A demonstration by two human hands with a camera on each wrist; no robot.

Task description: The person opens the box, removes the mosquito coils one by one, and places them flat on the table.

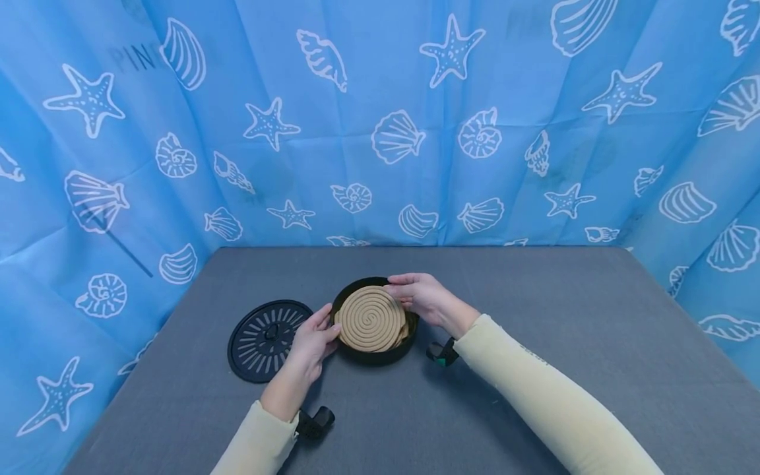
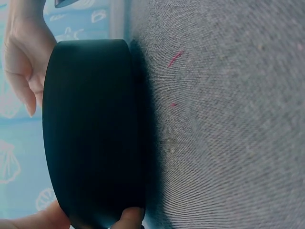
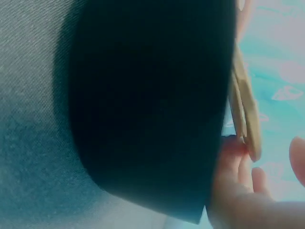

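A round black tin (image 1: 374,357) rests on the table, with tan mosquito coils (image 1: 369,318) stacked in it up to rim height. At its left side my left hand (image 1: 311,343) grips the tin; in the left wrist view the thumb (image 2: 56,215) and a finger (image 2: 129,217) lie against its edge and wall. My right hand (image 1: 424,298) reaches over the far right rim. Its fingertips meet the coils' edge, and in the right wrist view one digit (image 3: 298,157) stands off from the coils (image 3: 248,109). Lower coils peek out at the right.
Left of the tin lies a slotted black lid (image 1: 249,359) with a small central loop, partly behind my left hand. A grey cloth covers the table (image 1: 534,290). Behind its far edge hangs a blue curtain (image 1: 368,86) with shells and starfish.
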